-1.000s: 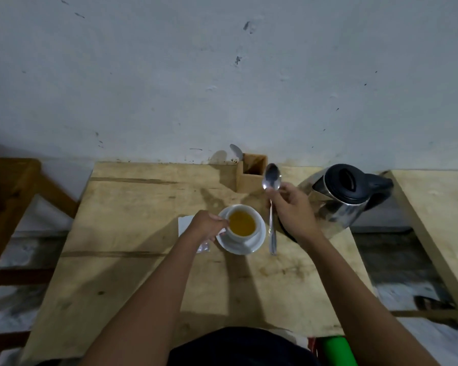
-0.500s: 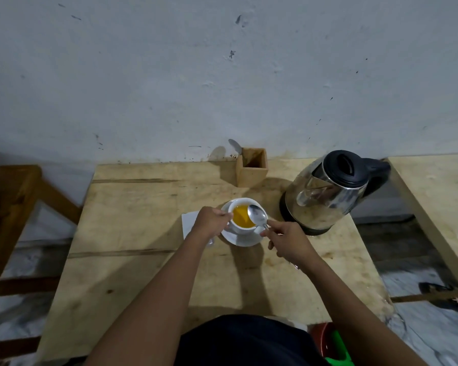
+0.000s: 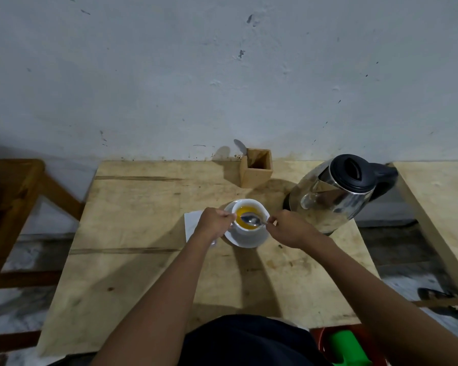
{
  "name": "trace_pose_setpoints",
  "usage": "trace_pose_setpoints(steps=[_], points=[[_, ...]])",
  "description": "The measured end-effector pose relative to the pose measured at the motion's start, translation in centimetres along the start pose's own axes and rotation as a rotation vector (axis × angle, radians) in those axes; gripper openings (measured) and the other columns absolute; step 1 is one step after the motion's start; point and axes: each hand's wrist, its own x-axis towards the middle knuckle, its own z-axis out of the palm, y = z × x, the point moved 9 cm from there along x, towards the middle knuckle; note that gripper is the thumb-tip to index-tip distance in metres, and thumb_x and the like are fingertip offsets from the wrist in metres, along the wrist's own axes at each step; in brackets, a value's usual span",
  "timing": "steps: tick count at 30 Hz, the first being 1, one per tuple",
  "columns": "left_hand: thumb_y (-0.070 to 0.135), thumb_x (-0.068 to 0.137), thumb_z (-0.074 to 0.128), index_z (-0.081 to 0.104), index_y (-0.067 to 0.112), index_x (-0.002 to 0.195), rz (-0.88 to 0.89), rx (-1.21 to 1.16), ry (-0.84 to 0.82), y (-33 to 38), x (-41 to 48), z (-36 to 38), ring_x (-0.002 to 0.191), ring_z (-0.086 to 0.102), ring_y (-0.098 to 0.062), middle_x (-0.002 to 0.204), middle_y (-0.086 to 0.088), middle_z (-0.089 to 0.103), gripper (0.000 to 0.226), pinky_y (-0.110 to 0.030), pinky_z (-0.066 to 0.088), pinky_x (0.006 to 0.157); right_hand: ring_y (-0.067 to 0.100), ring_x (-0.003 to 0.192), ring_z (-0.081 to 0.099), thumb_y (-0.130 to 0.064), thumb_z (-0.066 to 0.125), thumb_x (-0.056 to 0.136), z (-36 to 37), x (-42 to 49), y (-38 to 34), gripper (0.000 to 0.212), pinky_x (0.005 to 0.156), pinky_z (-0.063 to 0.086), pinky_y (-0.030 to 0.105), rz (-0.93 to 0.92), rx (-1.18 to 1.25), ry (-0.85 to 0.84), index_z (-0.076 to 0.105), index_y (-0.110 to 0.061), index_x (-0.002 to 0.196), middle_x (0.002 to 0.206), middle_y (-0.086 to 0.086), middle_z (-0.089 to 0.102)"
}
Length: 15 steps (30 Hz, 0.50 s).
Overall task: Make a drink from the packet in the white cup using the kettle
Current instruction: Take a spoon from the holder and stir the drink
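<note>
A white cup [image 3: 246,231] stands on a white saucer [image 3: 249,241] in the middle of the wooden table [image 3: 132,233]; yellow-orange liquid fills it. My left hand [image 3: 213,224] grips the cup's left side. My right hand [image 3: 288,228] holds a metal spoon [image 3: 251,220] by its handle, and the bowl of the spoon lies over the liquid inside the cup. A white packet [image 3: 192,223] lies flat on the table left of the saucer, partly hidden under my left hand. The steel kettle [image 3: 336,194] with a black lid stands to the right of the cup.
A small open wooden box [image 3: 255,167] stands at the table's back edge by the wall. A second wooden table [image 3: 439,207] is at the right, a wooden frame [image 3: 19,196] at the left. A green and red object [image 3: 347,347] sits by the near right corner.
My right hand brought the spoon down from upright beside the kettle and swung its bowl into the cup. My left hand stayed on the cup.
</note>
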Motion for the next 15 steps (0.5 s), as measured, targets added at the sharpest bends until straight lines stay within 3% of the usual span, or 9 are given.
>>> trace_pose_setpoints(steps=[1,3,5,7,10,12,15], points=[[0.033,0.087,0.066,0.074,0.010,0.106,0.001,-0.001,0.000,0.0,0.0,0.0,0.057,0.055,-0.011,0.080,-0.004,0.071,0.030,-0.025,0.045,0.057,0.020,0.061,0.062,-0.025,0.047,0.097,0.1,0.1,-0.2,0.030,0.049,0.042,0.024,-0.022,-0.019,-0.058,0.073,-0.012,0.106,0.071,0.000,0.063],[0.033,0.087,0.066,0.074,0.012,0.106,-0.002,-0.002,0.003,-0.1,0.0,0.0,0.062,0.058,-0.012,0.083,-0.004,0.071,0.030,-0.026,0.046,0.059,0.025,0.088,0.067,-0.018,0.042,0.099,0.3,0.0,-0.6,0.035,0.065,0.047,0.026,-0.078,-0.108,-0.143,0.066,-0.016,0.125,0.106,0.008,0.069],[0.033,0.087,0.066,0.074,0.011,0.106,-0.002,-0.009,0.006,-0.2,-0.1,0.1,0.061,0.058,-0.011,0.082,-0.004,0.070,0.029,-0.025,0.045,0.057,0.027,0.111,0.061,-0.018,0.038,0.102,0.1,-0.1,-0.9,0.039,0.078,0.045,0.030,-0.144,-0.260,-0.172,0.057,-0.024,0.137,0.133,0.007,0.061],[0.032,0.087,0.066,0.074,0.011,0.104,-0.005,-0.020,0.009,-0.2,-0.1,0.1,0.060,0.057,-0.010,0.081,-0.004,0.070,0.029,-0.025,0.045,0.058,0.024,0.110,0.061,-0.028,0.037,0.105,-0.6,-0.1,-1.3,0.036,0.072,0.048,0.031,-0.188,-0.416,-0.138,0.056,-0.032,0.134,0.130,0.002,0.062],[0.034,0.086,0.067,0.075,0.013,0.101,-0.023,-0.039,0.003,-0.4,-0.1,0.1,0.064,0.060,-0.017,0.081,-0.004,0.072,0.027,-0.031,0.049,0.064,0.021,0.086,0.064,-0.030,0.038,0.103,-1.6,0.0,-2.2,0.030,0.050,0.037,0.025,-0.207,-0.597,-0.079,0.063,-0.023,0.118,0.106,0.001,0.069],[0.034,0.085,0.068,0.076,0.012,0.099,-0.025,-0.050,0.001,-0.5,0.0,0.2,0.070,0.065,-0.020,0.080,-0.004,0.073,0.027,-0.033,0.051,0.066,0.020,0.074,0.059,-0.027,0.040,0.099,-1.8,0.2,-2.8,0.026,0.056,0.046,0.029,-0.219,-0.653,-0.086,0.064,-0.019,0.106,0.097,0.001,0.070],[0.032,0.085,0.069,0.076,0.010,0.100,-0.023,-0.058,-0.001,-0.5,0.1,0.2,0.084,0.069,-0.023,0.085,-0.004,0.073,0.027,-0.033,0.052,0.072,0.020,0.085,0.064,-0.028,0.043,0.098,-1.8,0.9,-4.1,0.029,0.062,0.046,0.028,-0.276,-0.699,-0.085,0.062,-0.025,0.119,0.106,-0.001,0.070]])
